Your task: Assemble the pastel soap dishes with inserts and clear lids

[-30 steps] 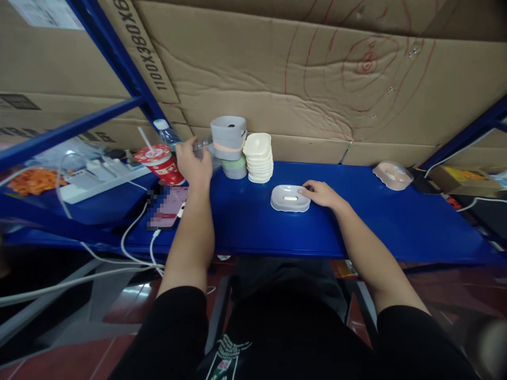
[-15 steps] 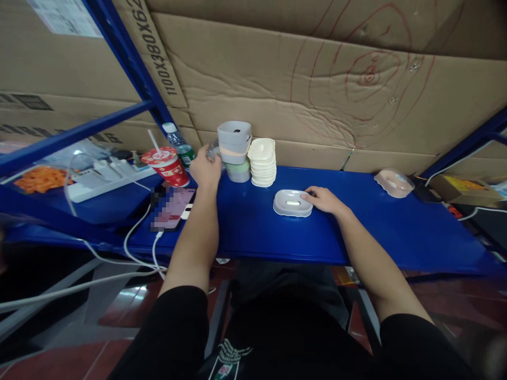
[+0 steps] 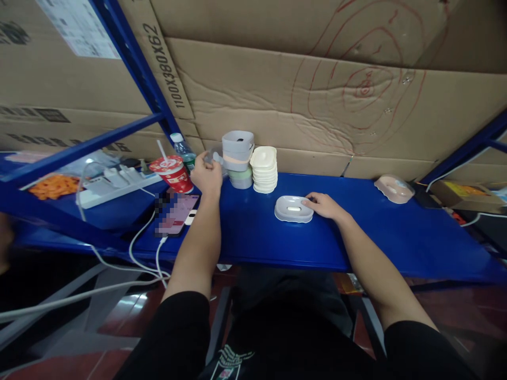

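My right hand [image 3: 322,204] grips the right end of a light grey oval dish [image 3: 293,212], thumb over its rim. The dish lies flat on the blue table and has a pale oblong slot or insert in the middle. My left hand [image 3: 208,174] is up near the back of the table, fingers closed on a clear plastic piece [image 3: 216,157] whose exact kind I cannot make out. Just right of it stands a stack of grey containers [image 3: 237,150] on a green and grey base [image 3: 241,179]. Beside that is a stack of cream-coloured dishes [image 3: 265,177].
A red paper cup [image 3: 176,177] with a straw, a bottle [image 3: 184,150] and a phone [image 3: 178,214] on a cable are at the left. Behind them lies a white power strip [image 3: 116,187]. A pinkish dish [image 3: 395,189] sits far right; cardboard [image 3: 257,79] walls the back.
The camera view has tilted up slightly. My left hand has drawn slightly away from the grey stack, and the clear plastic shows more plainly. My right hand stays on the grey dish.
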`<state>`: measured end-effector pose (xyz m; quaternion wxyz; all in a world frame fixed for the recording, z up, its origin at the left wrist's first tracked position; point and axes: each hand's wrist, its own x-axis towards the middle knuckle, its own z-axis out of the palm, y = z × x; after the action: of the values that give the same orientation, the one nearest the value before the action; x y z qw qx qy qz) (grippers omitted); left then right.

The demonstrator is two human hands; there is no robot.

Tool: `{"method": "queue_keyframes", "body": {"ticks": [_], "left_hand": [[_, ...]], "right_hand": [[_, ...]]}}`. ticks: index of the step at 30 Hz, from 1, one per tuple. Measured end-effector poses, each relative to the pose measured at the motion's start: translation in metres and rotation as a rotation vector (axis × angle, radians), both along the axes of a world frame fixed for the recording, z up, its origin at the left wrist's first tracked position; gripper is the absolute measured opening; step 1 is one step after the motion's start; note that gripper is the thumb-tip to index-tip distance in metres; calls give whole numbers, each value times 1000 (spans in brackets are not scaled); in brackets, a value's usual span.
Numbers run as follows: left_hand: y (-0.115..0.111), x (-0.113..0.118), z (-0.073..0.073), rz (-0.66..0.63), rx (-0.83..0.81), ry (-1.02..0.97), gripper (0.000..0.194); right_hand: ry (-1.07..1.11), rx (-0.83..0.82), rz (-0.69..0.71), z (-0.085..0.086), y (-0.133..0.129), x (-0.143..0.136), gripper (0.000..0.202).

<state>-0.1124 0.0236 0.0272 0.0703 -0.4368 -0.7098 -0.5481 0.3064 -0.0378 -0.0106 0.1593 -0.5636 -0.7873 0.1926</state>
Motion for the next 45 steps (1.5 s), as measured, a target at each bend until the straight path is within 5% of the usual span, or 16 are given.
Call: {"method": "queue_keyframes", "body": {"ticks": [26, 32, 36, 40, 45], "left_hand": [[-12, -6, 26, 37, 422, -303, 46], [-21, 20, 21, -97, 577, -180, 36], [-30, 51, 8, -209, 663, -9, 31], [-38, 88, -10, -402, 602, 193, 30], [-46, 116, -26, -637, 309, 365, 30]], "right_hand": [[44, 4, 4, -1, -3, 0, 48], [142, 185, -223, 14, -10, -3, 55], [432, 277, -174, 22, -17, -8, 65], [685, 168, -47, 25, -24, -20, 76], [886, -70, 36, 27, -24, -32, 98]]}}
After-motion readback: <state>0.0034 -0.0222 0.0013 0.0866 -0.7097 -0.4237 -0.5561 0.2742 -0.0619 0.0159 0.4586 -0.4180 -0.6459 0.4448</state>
